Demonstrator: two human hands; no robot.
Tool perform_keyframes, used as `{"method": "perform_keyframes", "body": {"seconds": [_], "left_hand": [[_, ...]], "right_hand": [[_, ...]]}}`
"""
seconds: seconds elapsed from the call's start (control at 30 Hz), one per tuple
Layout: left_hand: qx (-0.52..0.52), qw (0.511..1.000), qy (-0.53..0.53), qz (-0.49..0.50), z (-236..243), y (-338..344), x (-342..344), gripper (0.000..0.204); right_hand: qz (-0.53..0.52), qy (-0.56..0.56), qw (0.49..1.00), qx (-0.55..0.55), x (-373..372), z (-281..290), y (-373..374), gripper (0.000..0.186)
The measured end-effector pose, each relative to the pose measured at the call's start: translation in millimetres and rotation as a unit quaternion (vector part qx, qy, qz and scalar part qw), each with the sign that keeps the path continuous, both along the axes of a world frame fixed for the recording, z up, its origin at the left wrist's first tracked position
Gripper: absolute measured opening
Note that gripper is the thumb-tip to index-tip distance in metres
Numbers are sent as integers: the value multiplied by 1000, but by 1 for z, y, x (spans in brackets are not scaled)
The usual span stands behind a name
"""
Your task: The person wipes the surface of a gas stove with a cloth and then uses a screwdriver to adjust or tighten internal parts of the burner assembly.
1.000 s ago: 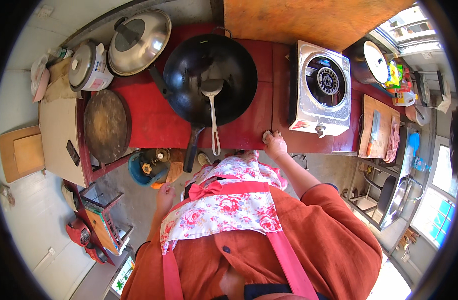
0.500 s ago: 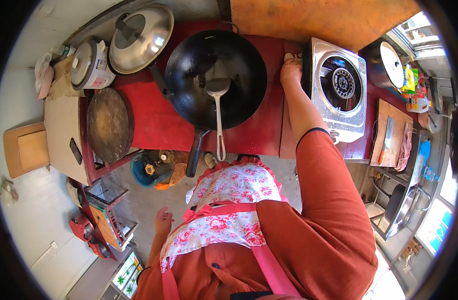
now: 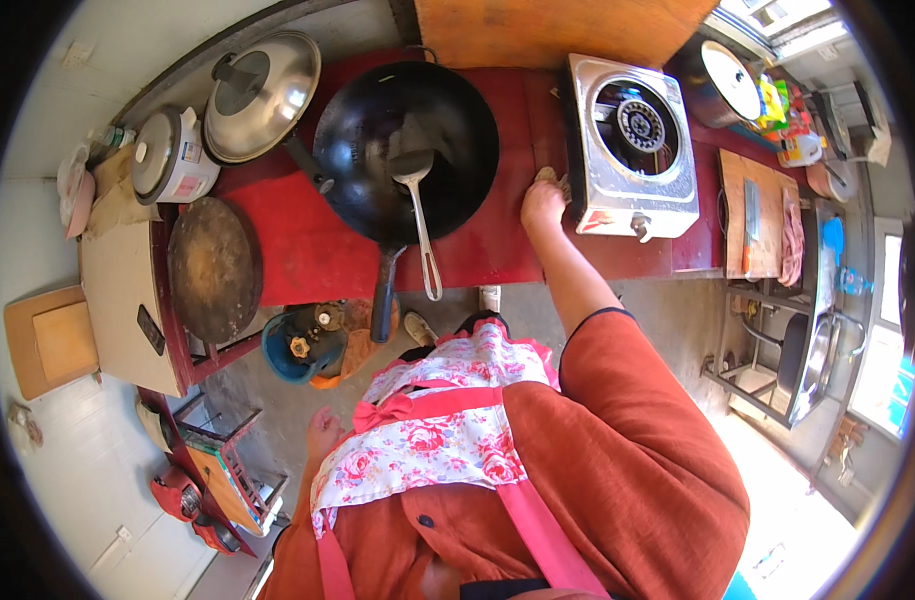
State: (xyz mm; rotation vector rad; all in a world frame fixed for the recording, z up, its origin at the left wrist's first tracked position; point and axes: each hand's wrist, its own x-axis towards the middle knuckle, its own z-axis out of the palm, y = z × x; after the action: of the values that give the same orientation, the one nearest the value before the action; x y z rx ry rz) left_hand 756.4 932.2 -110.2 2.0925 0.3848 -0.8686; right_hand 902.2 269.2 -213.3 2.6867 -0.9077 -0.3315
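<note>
My right hand (image 3: pixel 543 208) grips a pale crumpled cloth (image 3: pixel 554 180) on the red tabletop (image 3: pixel 523 245), just left of a steel gas stove (image 3: pixel 643 200). A black wok (image 3: pixel 358 140) rests on the table left of that hand, with a metal turner (image 3: pixel 420 220) lying inside and its handle reaching over the rim. My left hand (image 3: pixel 325 428) hangs low beside the floral apron (image 3: pixel 428 435), fingers loosely apart and nothing seen in them.
A steel lid (image 3: pixel 278 100), rice cooker (image 3: pixel 193 165) and round chopping block (image 3: pixel 213 270) stand left. Right are a pot (image 3: pixel 718 85) and board with knife (image 3: pixel 738 220). A wooden panel (image 3: pixel 558 25) backs the table. A blue basin (image 3: pixel 288 355) sits on the floor.
My right hand moved from the front edge deep along the stove's left side, then back toward me, still gripping the cloth. My left hand dropped lower beside the apron.
</note>
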Motion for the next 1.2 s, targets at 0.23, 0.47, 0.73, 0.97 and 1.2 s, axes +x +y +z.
{"method": "perform_keyframes", "body": {"seconds": [0.23, 0.47, 0.73, 0.97, 1.2], "left_hand": [[18, 1000, 7, -21, -49, 31, 9, 46], [49, 998, 3, -26, -48, 24, 24, 44], [30, 999, -28, -15, -22, 2, 43, 42], [0, 997, -62, -51, -63, 49, 23, 41], [38, 997, -27, -64, -71, 29, 22, 46]], "right_hand": [[-87, -67, 979, 172, -105, 7, 48, 23], [55, -174, 955, 234, -176, 52, 38, 44], [75, -151, 962, 215, -171, 28, -6, 45], [-169, -164, 966, 102, -261, 34, -119, 40], [111, -92, 955, 259, -196, 33, -22, 45]]}}
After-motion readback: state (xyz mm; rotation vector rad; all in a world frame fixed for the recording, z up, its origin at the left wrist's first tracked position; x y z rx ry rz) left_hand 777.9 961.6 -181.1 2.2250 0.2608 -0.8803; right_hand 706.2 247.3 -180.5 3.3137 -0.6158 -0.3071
